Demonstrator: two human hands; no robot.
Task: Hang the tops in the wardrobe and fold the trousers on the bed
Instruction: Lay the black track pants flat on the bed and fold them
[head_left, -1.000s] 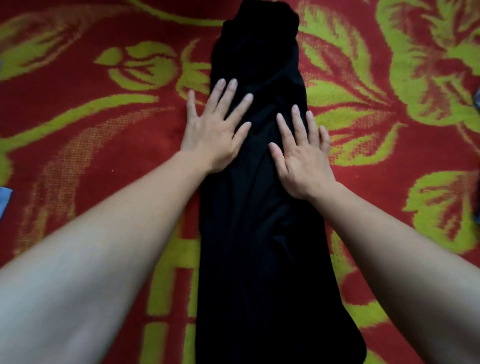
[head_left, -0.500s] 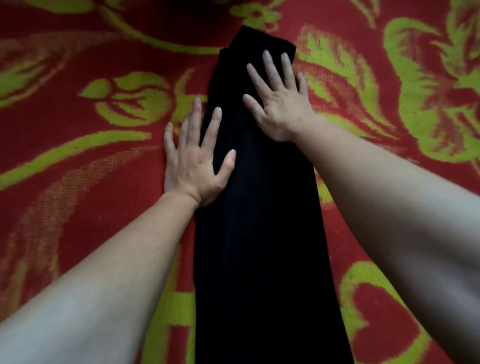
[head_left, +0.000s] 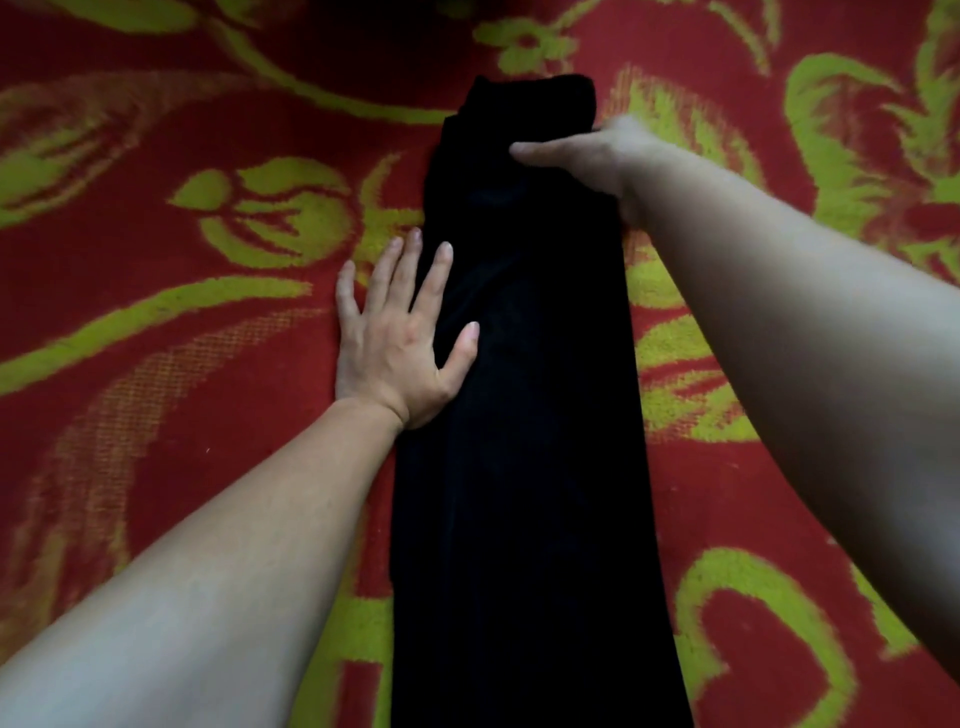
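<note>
Two hands were on the black trousers (head_left: 524, 415), which lay as a long strip on the red and green blanket (head_left: 156, 415). The left hand (head_left: 395, 343) pressed flat, fingers straight, on the left edge. The right hand (head_left: 587, 156) lay across the far end, blurred; I could not tell if it pinched the cloth. For a neat fold, the edges should probably stay matched.

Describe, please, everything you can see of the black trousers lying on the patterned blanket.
The black trousers lie flat as a long, narrow strip of soft cloth, running away from the camera over the red and green blanket; the near end leaves the frame. The left hand presses on their left edge; the right hand, blurred, lies across near the far end.
</note>
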